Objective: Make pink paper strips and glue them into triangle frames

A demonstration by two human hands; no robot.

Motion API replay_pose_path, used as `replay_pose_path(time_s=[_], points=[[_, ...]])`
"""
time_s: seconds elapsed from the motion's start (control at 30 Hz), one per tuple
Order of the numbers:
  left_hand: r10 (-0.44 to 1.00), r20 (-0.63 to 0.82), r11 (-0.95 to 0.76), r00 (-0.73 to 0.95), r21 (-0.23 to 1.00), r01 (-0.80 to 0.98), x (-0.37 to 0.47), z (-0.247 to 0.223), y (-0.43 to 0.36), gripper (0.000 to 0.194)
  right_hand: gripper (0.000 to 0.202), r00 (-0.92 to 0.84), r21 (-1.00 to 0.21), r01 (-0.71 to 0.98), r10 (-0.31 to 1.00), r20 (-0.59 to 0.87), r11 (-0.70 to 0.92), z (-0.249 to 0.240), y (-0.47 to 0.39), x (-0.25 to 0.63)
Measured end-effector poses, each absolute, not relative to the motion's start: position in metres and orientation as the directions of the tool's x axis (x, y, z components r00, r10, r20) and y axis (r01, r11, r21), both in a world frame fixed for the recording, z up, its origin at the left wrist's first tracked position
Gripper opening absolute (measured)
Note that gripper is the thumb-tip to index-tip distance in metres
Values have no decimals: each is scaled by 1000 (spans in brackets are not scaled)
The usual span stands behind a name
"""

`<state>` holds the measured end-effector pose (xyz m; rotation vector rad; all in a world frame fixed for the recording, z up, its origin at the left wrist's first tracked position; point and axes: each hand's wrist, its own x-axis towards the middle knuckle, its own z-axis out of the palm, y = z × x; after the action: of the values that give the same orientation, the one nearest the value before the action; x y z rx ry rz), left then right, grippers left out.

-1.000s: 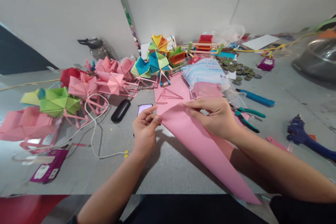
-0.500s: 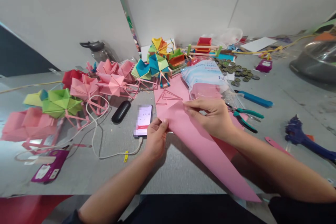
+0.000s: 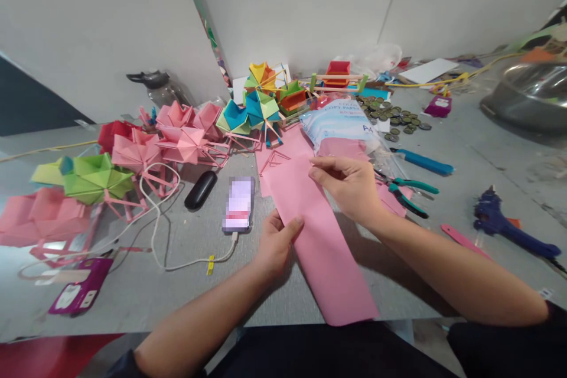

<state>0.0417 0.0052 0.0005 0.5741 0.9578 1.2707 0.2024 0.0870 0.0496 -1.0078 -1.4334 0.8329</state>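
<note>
A long folded sheet of pink paper [image 3: 325,248] slants across the table before me, its near end curling at the front edge. My left hand [image 3: 277,242] grips its left edge, thumb on top and fingers underneath. At the upper right edge my right hand [image 3: 348,186] is closed in a pinch on the paper's corner; the fingertips partly hide the contact. Thin pink paper strips bent into a triangle [image 3: 273,160] lie just beyond the sheet, on more pink paper [image 3: 290,142].
Pink folded-paper models [image 3: 181,142] and green ones [image 3: 97,177] crowd the left. A phone [image 3: 238,204] on a white cable lies beside my left hand. Rightward are a copy-paper pack [image 3: 336,124], pliers [image 3: 410,195], a blue cutter [image 3: 425,161], a glue gun [image 3: 509,224] and several coins [image 3: 394,115].
The pink sheet has swung round and now lies more lengthwise toward me. My left hand has slid down its left edge, while my right hand stays near the upper corner.
</note>
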Motion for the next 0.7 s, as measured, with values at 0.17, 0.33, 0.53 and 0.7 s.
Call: replay_pose_path(time_s=[0.17,0.33,0.53,0.7], points=[[972,-229,174,-48,844,-508,27,14,19,48,47,-315,-989,-56,938,146,135,51,96,206],[978,-206,168,-20,847,-504,18,17,25,49,53,-519,-997,-59,854,-16,-55,52,93,203],[977,-204,210,67,842,-497,18,21,23,53,50,-491,-996,-44,870,-44,-76,51,92,200],[979,-191,201,72,841,-501,17,22,26,52,50,-512,-997,-28,858,-47,-71,53,91,201]])
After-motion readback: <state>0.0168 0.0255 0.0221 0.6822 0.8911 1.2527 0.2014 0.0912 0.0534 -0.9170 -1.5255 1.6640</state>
